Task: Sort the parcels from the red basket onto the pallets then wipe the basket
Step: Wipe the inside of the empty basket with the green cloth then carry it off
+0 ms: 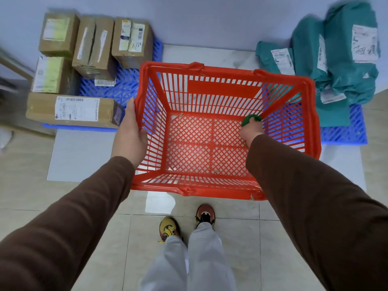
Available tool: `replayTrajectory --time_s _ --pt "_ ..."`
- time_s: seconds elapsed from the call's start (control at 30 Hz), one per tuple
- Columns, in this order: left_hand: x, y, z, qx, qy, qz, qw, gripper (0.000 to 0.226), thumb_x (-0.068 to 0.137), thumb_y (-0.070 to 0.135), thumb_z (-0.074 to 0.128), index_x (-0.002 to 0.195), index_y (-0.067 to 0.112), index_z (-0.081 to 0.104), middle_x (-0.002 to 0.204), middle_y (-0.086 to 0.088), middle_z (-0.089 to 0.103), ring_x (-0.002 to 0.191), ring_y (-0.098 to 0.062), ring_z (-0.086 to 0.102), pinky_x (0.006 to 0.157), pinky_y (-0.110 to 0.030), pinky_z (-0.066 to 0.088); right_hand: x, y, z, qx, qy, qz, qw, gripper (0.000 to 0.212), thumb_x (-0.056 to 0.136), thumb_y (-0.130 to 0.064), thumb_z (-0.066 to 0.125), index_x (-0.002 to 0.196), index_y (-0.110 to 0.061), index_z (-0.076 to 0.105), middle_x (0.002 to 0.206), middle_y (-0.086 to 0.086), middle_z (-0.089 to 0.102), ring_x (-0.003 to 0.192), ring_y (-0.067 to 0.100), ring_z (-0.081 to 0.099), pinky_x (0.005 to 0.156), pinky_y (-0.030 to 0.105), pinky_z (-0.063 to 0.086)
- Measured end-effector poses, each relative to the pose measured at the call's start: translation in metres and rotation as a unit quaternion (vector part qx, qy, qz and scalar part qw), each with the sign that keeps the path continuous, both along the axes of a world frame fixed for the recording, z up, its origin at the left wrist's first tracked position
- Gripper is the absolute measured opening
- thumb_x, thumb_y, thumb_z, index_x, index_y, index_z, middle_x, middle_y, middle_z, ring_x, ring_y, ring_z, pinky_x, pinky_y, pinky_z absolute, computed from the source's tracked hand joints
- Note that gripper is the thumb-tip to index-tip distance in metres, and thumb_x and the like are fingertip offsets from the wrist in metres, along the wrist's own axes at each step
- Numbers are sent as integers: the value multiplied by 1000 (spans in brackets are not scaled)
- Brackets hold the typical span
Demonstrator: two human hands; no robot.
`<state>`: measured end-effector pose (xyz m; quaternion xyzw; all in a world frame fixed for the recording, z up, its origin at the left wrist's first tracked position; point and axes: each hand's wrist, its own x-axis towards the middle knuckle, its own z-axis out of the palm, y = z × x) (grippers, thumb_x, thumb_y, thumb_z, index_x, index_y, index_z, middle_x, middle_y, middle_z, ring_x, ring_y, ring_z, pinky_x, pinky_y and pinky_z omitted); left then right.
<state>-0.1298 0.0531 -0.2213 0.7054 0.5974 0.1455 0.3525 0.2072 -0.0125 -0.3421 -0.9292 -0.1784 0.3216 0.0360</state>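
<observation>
The red basket [212, 101] sits on the tiled floor [63, 196] between two blue pallets, its handles folded down along the rim, and holds no parcels; only a few small pale scraps lie on its mesh bottom. The left hand [130, 135] grips the basket's left rim, fingers curled over the edge. The right hand [251, 131] reaches inside, clenched around a green cloth [251, 119] pressed at the far right corner of the bottom, where the mesh meets the right wall. On the left blue pallet [117, 89] stand five brown cardboard boxes [94, 47], three along the far edge, one at the left edge, and a long flat one along the near edge, all with shipping labels. On the right blue pallet [344, 133] lies a heap of teal plastic mailer bags [336, 66], overlapping one another, white labels facing up. Both arms wear brown sleeves [79, 217]. Two yellow-and-red shoes [170, 227] stand on the floor just before the basket's near rim.
</observation>
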Motion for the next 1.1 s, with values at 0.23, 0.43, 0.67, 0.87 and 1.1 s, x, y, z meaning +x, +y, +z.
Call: replayTrajectory --time_s 0.23,0.43,0.67,0.87,1.1 --pt "0 4 -5 50 36 -38 997 84 101 29 53 159 34 -8 154 -2 38 130 -17 49 101 -39 46 -34 22 -13 -47 20 80 995 68 98 -7 46 159 -13 19 158 18 33 140 37 41 113 50 40" --pt "1 3 -6 53 36 -34 997 85 101 24 54 159 33 -8 154 -2 38 130 -18 51 99 -34 45 -113 63 -17 36 101 114 988 76 94 3 45 161 -17 16 155 19 37 131 38 48 106 47 48" --pt "-1 3 -8 51 25 -26 998 83 98 12 51 160 34 -1 155 1 37 131 -17 49 95 -24 38 -175 87 -22 81 153 253 952 81 94 3 44 162 -25 9 159 13 36 137 40 43 113 48 41" --pt "-2 4 -9 45 17 -19 999 82 98 12 50 159 35 1 155 2 39 130 -17 51 95 -25 40 -163 82 -22 133 90 379 911 84 88 9 49 160 -25 21 155 10 43 132 34 50 108 48 46" --pt "-1 5 -7 41 11 -16 999 82 98 12 50 159 37 1 153 2 41 128 -17 53 96 -27 43 -154 86 -14 97 123 496 854 79 88 10 54 158 -19 30 156 7 36 130 29 51 105 36 48"
